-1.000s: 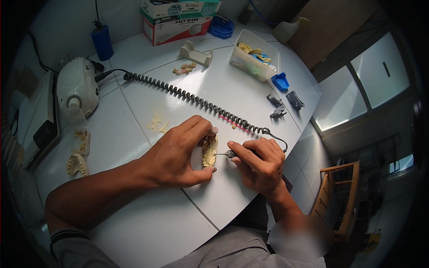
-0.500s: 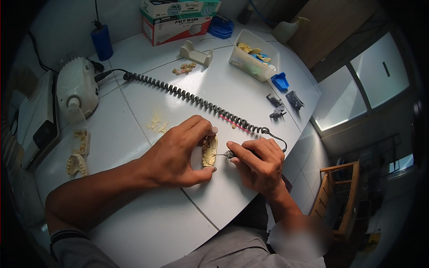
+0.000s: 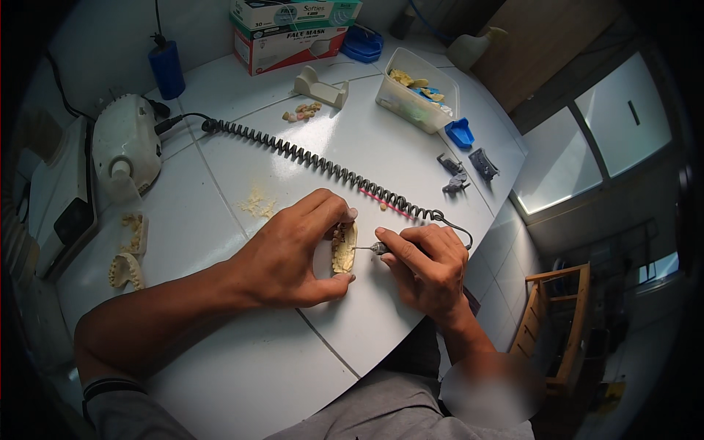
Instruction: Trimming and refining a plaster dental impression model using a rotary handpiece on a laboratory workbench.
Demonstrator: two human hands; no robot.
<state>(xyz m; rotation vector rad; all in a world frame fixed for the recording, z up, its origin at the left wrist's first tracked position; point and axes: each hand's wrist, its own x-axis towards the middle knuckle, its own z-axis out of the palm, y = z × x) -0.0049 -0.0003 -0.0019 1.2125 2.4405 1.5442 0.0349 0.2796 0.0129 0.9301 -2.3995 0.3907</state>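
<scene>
My left hand (image 3: 290,253) grips a pale yellow dental cast (image 3: 343,253) at its two ends, thumb at the near end and fingers at the far end. In my right hand (image 3: 433,268) is a rotary handpiece (image 3: 378,248), held like a pen. Its thin bur points left, with the tip at the cast's right edge; whether it touches cannot be made out. A black coiled cord (image 3: 315,160) runs from behind the right hand to a white control unit (image 3: 126,143) at the left.
Plaster shavings (image 3: 257,202) lie beyond my left hand. Another dental cast (image 3: 127,271) stands at the left. Loose tooth-like pieces (image 3: 302,112), a cream handpiece stand (image 3: 321,89), a plastic tub (image 3: 400,99), a blue tray (image 3: 460,133) and grey pieces (image 3: 455,176) sit farther back.
My right hand has shifted slightly right, drawing the bur back from the face of the cast to its edge. The left hand and cast have stayed in place.
</scene>
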